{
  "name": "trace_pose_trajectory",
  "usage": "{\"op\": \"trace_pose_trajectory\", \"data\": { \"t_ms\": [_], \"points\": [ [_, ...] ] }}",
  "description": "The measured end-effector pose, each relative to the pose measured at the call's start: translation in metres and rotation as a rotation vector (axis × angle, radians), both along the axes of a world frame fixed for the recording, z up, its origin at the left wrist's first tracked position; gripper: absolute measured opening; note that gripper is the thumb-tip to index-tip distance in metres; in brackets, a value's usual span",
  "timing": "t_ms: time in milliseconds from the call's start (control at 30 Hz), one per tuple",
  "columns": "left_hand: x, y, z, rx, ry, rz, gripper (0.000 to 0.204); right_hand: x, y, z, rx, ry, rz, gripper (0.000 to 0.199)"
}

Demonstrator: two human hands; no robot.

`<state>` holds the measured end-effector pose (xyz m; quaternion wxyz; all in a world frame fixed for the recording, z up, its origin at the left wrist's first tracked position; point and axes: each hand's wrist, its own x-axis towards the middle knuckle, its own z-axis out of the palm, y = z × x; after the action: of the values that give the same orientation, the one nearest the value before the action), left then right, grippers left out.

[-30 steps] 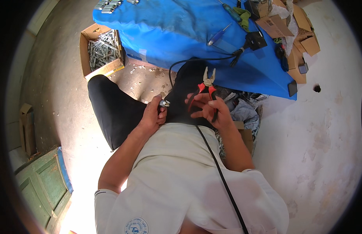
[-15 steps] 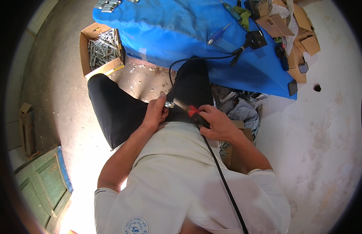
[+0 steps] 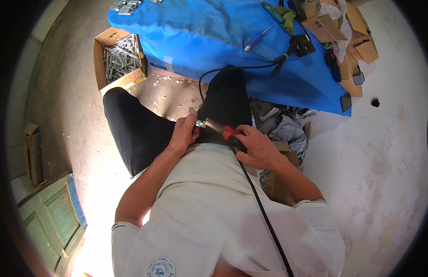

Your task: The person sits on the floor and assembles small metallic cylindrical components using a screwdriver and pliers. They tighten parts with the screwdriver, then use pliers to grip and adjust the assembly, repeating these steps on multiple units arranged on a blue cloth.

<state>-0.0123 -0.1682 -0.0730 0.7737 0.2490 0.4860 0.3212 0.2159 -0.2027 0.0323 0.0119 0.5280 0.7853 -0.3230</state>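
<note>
A: State the nearest things first, then the hands.

B: White shirt [image 3: 200,191]; black cable [image 3: 263,205] running up over it to just beside the right hand [image 3: 255,145]; past that, above the black trousers [image 3: 140,131], both hands are engaged; the left hand [image 3: 181,133] is clamped on a small metal piece [image 3: 201,123], thumb uppermost; the right hand is closed round the pliers [image 3: 229,132].

A: How do piece and pliers stand to each other?

B: The piece projects from the left hand toward the right, its long axis nearly crosswise to the body; from the right hand it lies to the left and slightly forward; the pliers slant the same way, nose at the piece's free end; the left hand is nearer, being on the piece itself.

A: And farther out?

B: Grey wrapping [image 3: 290,134] beside the right knee; a blue-covered surface [image 3: 195,41] ahead, bearing a screwdriver [image 3: 257,38] and a black adapter [image 3: 302,45]; a box [image 3: 99,69] of metal parts [image 3: 120,57] on the floor, left of the surface.

A: What could not be verified?

B: Whether the pliers bite the piece or merely touch it, the nose being edge-on and blurred; the piece's inner end, covered by fingers; the handle ends, hidden in the palm; metal cases [image 3: 127,8] at the far left of the surface are cut off by the upper edge.
</note>
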Motion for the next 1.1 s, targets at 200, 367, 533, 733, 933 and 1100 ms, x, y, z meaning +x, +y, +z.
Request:
{"op": "trace_pose_trajectory", "data": {
  "t_ms": [200, 367, 533, 733, 933, 1100],
  "points": [
    [0.001, 0.0, 0.002, 0.032, 0.042, -0.029, 0.049, -0.004, 0.002, 0.003, 0.001, -0.022, 0.001, 0.039],
    [0.001, -0.001, -0.003, 0.026, 0.026, -0.017, 0.049, -0.003, 0.003, 0.001, -0.013, -0.062, 0.043, 0.04],
    [0.001, -0.001, -0.005, 0.006, 0.004, -0.017, 0.049, 0.0, 0.002, -0.002, -0.015, -0.056, 0.058, 0.04],
    [0.003, 0.0, -0.002, -0.002, 0.027, -0.006, 0.049, 0.0, 0.002, 0.0, 0.011, -0.102, 0.079, 0.037],
    [0.006, 0.0, 0.006, 0.066, 0.051, -0.034, 0.048, -0.003, 0.005, 0.008, 0.047, -0.181, 0.121, 0.034],
    [0.006, -0.001, 0.006, 0.078, 0.063, -0.034, 0.047, 0.0, 0.007, 0.006, 0.075, -0.199, 0.217, 0.029]
  ]
}}
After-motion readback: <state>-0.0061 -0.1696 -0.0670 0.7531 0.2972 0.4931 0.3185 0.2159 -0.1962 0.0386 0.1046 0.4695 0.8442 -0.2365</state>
